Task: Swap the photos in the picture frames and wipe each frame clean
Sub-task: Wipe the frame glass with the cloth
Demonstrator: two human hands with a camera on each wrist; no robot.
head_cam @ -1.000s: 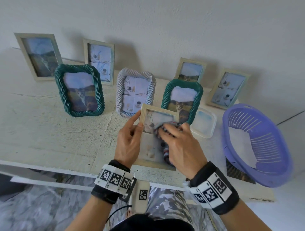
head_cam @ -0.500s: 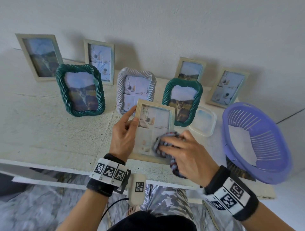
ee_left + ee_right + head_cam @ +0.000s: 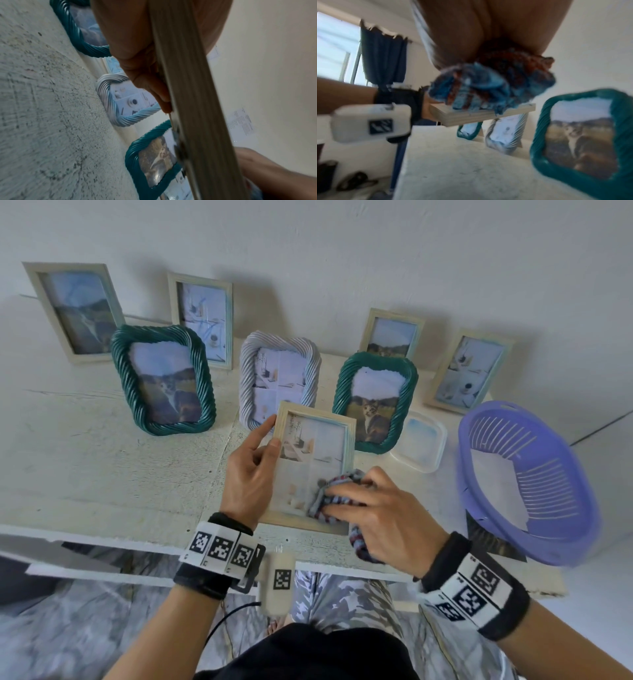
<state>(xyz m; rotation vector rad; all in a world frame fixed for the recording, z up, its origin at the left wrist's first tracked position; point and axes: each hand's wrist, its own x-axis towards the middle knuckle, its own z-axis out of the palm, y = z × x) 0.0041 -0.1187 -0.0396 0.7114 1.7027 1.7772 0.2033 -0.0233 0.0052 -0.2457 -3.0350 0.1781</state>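
A light wooden picture frame [image 3: 317, 440] with a pale photo is held above the table's front part. My left hand [image 3: 251, 470] grips its left edge, thumb on the front; the left wrist view shows the frame's side [image 3: 188, 94] with fingers curled round it. My right hand [image 3: 373, 508] holds a bunched blue-and-red cloth [image 3: 329, 498] and presses it on the lower right of the glass. In the right wrist view the cloth [image 3: 488, 86] lies on the frame's bottom edge [image 3: 479, 115].
Several framed photos stand on the white table [image 3: 102, 467]: two green twisted frames [image 3: 164, 381] [image 3: 375, 402], a white twisted one [image 3: 279, 371], pale wooden ones by the wall. A clear plastic lid [image 3: 419, 441] and a purple basket [image 3: 527, 484] sit at the right.
My right hand has drawn the cloth down from the upper part of the glass to its lower right corner. The left hand kept its grip on the frame.
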